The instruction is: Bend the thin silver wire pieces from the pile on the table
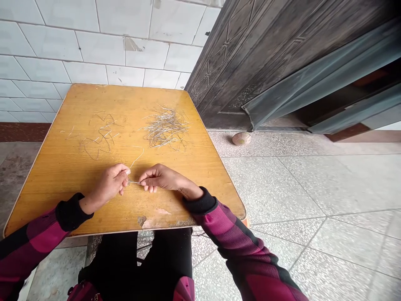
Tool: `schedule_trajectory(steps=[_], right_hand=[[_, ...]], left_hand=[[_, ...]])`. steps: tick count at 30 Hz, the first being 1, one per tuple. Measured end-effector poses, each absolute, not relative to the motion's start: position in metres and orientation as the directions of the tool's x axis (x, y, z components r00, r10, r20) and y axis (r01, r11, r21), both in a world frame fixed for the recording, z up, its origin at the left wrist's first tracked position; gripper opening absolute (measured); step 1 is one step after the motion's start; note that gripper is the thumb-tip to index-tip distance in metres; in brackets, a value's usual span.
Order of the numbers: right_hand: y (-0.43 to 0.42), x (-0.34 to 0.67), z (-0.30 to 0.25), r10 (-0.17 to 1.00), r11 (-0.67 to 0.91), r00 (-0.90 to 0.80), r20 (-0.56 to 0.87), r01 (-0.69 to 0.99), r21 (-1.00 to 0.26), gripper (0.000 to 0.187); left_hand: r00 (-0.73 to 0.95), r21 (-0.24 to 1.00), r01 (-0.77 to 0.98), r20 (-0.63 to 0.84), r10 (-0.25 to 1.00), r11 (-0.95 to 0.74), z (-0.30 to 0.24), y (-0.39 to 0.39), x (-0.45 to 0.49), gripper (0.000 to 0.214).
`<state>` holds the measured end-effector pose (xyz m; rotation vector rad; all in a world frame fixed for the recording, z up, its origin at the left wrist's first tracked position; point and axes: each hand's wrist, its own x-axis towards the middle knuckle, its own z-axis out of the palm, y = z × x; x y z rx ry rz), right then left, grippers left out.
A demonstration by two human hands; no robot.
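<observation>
Just below the view, black trousers (140, 255) cover the person's lap. At the front edge of the yellow tabletop (40, 196), a patch of surface is chipped away (142, 221). Maroon-and-black sleeves (216, 221) come in from both sides, ending in black cuffs (71, 213).

Both hands sit close together above the tabletop, near its front edge. The left hand (108, 184) is curled, with its fingers closed on the wire and partly hiding the grip. The right hand (164, 177) pinches the same wire between thumb and forefinger. A short, straight length of thin silver wire (134, 182) spans the small gap between them, and a curved tail rises from the left hand toward the far side.

The wire looks light, springy and easy to lose; it seems best taken with the fingertips, close to the pinch.

Farther up the tabletop lie two loose heaps: a sparse tangle of darker wire (100, 136) on the left and a dense silvery pile (166, 127) on the right. Beyond the far edge is a white tiled wall (94, 42). To the right stands a dark metal door (266, 62), with a small worn ball (241, 139) on the speckled tile floor (282, 188) near its foot.
</observation>
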<state>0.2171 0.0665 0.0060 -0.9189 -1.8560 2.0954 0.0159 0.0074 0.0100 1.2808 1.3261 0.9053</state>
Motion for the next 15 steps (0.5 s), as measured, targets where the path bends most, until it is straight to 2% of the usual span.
schedule_trajectory(steps=[4, 9, 12, 15], right_hand=[[0.066, 0.218, 0.005, 0.547, -0.117, -0.786, -0.287, 0.268, -0.956, 0.023], [0.064, 0.223, 0.004, 0.593, 0.013, -0.771, -0.234, 0.300, -0.954, 0.019], [0.064, 0.225, 0.005, 0.592, 0.051, -0.772, -0.231, 0.322, -0.945, 0.018], [0.065, 0.225, 0.005, 0.580, 0.063, -0.777, -0.246, 0.344, -0.937, 0.017]], left_hand=[[0.095, 0.969, 0.180, -0.190, 0.977, 0.171, 0.010, 0.009, 0.016, 0.017], [0.193, 0.939, 0.288, -0.248, 0.949, 0.187, 0.012, 0.012, 0.015, 0.017], [0.242, 0.907, 0.412, -0.205, 0.948, 0.091, 0.013, 0.014, 0.007, 0.018], [0.228, 0.799, 0.592, -0.040, 0.973, -0.106, 0.014, 0.017, -0.004, 0.017]])
